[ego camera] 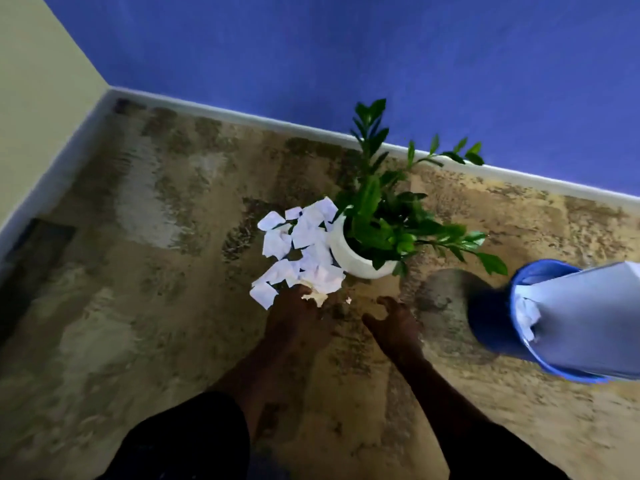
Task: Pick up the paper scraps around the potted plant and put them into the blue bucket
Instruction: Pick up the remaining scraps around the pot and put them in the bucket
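Note:
Several white paper scraps (304,237) lie in a heap on the carpet, left of and in front of the white pot (346,256) of a green potted plant (384,216). My left hand (298,317) reaches to the near edge of the heap, and its fingertips pinch a crumpled scrap (314,296). My right hand (393,318) hovers just in front of the pot with loosely curved, spread fingers, holding nothing. One tiny scrap (348,300) lies between the hands. The blue bucket (491,320) stands at the right, with a large white sheet (581,317) and torn paper in it.
The brown patterned carpet (138,271) runs to a white skirting board (242,114) under a blue wall; a pale wall closes the left side. Plant leaves spread out toward the bucket. My dark-clothed knee (183,441) is at the bottom.

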A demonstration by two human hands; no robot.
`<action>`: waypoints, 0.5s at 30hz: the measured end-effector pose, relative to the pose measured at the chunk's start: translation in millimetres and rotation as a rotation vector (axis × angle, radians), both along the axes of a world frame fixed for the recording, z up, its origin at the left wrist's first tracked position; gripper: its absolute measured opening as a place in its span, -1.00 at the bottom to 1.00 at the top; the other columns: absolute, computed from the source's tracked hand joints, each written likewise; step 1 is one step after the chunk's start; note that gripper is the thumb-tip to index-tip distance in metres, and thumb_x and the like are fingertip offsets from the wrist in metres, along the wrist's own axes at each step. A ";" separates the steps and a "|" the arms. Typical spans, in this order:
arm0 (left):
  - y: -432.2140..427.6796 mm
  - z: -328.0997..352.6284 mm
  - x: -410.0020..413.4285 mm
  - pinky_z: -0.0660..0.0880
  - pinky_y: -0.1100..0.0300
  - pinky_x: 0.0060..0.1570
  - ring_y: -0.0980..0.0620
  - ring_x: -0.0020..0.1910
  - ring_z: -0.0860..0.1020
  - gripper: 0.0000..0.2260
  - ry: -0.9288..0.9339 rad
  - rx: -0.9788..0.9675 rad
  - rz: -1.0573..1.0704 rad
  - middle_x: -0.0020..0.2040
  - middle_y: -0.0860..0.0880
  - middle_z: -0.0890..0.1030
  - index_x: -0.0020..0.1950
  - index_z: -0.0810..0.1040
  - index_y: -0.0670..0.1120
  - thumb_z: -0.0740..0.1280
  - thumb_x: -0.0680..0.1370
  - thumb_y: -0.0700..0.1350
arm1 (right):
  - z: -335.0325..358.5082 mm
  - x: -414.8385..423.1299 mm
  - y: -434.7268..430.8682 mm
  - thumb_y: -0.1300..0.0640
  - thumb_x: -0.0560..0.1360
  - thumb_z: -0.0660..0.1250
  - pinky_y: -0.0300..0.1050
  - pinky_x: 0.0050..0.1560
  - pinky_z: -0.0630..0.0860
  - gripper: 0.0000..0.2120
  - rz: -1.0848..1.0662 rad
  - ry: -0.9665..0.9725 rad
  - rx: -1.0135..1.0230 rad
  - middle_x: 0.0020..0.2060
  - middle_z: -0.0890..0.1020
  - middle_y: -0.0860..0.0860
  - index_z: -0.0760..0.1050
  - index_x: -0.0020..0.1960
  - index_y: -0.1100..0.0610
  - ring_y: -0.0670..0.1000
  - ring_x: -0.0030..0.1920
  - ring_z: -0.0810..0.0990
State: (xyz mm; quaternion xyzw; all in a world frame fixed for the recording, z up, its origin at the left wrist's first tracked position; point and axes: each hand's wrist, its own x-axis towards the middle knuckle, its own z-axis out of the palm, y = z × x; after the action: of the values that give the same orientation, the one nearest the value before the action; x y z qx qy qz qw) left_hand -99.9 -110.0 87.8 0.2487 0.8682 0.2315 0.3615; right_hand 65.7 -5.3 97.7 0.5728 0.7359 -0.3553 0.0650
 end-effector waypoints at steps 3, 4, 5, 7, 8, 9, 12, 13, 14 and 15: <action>-3.7 -22.3 -35.7 0.40 0.11 0.21 -0.09 0.23 0.51 -0.69 0.047 -0.002 -0.018 0.22 -0.08 0.56 0.26 0.50 -0.08 0.26 0.52 -0.09 | -22.4 -27.9 -15.9 -0.02 0.38 0.47 -0.10 0.18 0.42 -0.40 0.085 0.014 -0.001 0.25 0.50 0.20 0.43 0.36 0.13 0.17 0.23 0.49; -2.3 -26.4 -45.4 0.43 0.09 0.21 -0.10 0.24 0.51 -0.65 0.024 0.000 -0.005 0.25 -0.09 0.55 0.30 0.48 -0.07 0.26 0.51 -0.11 | -33.3 -35.8 -17.8 -0.01 0.38 0.48 -0.08 0.21 0.41 -0.39 0.128 0.032 0.011 0.26 0.50 0.21 0.43 0.36 0.14 0.17 0.24 0.49; -1.4 -34.6 -55.6 0.44 0.07 0.22 -0.11 0.25 0.50 -0.62 0.020 -0.003 -0.006 0.27 -0.09 0.53 0.33 0.45 -0.07 0.27 0.50 -0.13 | -46.3 -44.7 -18.4 0.00 0.38 0.49 -0.04 0.24 0.40 -0.38 0.185 0.041 0.029 0.27 0.49 0.21 0.43 0.36 0.16 0.19 0.26 0.48; 7.1 -56.0 -74.8 0.43 0.02 0.26 -0.14 0.30 0.45 -0.55 0.076 0.029 -0.056 0.31 -0.11 0.47 0.37 0.39 -0.07 0.32 0.49 -0.09 | -68.1 -64.1 -15.4 0.00 0.38 0.48 0.06 0.27 0.40 -0.35 0.324 0.030 0.086 0.32 0.44 0.24 0.37 0.40 0.17 0.25 0.31 0.43; 11.8 -69.3 -82.2 0.41 -0.02 0.29 -0.16 0.33 0.42 -0.51 0.112 0.048 -0.124 0.33 -0.13 0.44 0.38 0.36 -0.07 0.35 0.47 -0.03 | -79.3 -75.2 -12.3 -0.02 0.39 0.46 0.09 0.26 0.41 -0.31 0.395 0.006 0.111 0.36 0.38 0.25 0.32 0.43 0.14 0.27 0.33 0.40; 16.6 -82.8 -88.4 0.36 -0.04 0.33 -0.18 0.38 0.37 -0.44 0.153 0.056 -0.208 0.38 -0.16 0.39 0.41 0.31 -0.06 0.37 0.46 0.02 | -88.2 -86.3 -8.1 -0.04 0.40 0.44 0.10 0.26 0.41 -0.28 0.467 -0.030 0.126 0.41 0.31 0.25 0.25 0.47 0.11 0.28 0.35 0.37; 31.3 -121.6 -97.2 0.22 -0.03 0.42 -0.16 0.52 0.15 -0.17 0.265 -0.101 -0.419 0.56 -0.18 0.05 0.54 0.07 -0.05 0.44 0.42 0.12 | -119.1 -113.9 4.0 -0.07 0.40 0.43 0.16 0.18 0.47 -0.22 0.673 -0.130 0.225 0.44 0.21 0.28 0.16 0.50 0.07 0.33 0.32 0.37; 36.8 -133.1 -97.7 0.22 -0.04 0.42 -0.16 0.53 0.13 -0.11 0.316 -0.129 -0.480 0.57 -0.19 -0.02 0.55 0.03 -0.05 0.45 0.39 0.16 | -130.0 -121.5 9.6 -0.04 0.35 0.48 0.17 0.03 0.55 -0.22 0.723 -0.164 0.276 0.39 0.30 0.33 0.22 0.47 0.09 0.37 0.22 0.46; 41.7 -142.8 -96.5 0.22 -0.07 0.43 -0.17 0.53 0.12 -0.06 0.348 -0.136 -0.535 0.57 -0.19 -0.03 0.55 0.01 -0.05 0.47 0.36 0.19 | -139.4 -127.0 13.7 0.01 0.30 0.50 0.15 -0.17 0.61 -0.25 0.759 -0.209 0.269 0.30 0.40 0.38 0.29 0.41 0.10 0.40 0.09 0.54; 44.6 -153.0 -95.2 0.25 -0.09 0.43 -0.18 0.53 0.13 -0.02 0.348 -0.129 -0.563 0.57 -0.19 0.01 0.55 0.02 -0.05 0.49 0.31 0.21 | -147.5 -130.3 16.4 0.04 0.31 0.46 0.14 -0.27 0.61 -0.30 0.779 -0.230 0.295 0.27 0.43 0.40 0.29 0.39 0.10 0.41 0.04 0.56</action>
State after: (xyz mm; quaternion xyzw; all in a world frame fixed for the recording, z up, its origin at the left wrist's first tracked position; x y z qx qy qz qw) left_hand -195.2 -65.4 -65.2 0.4913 0.8270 0.0214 0.2725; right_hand -64.6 11.1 -49.8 0.2911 0.9280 -0.1289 0.1934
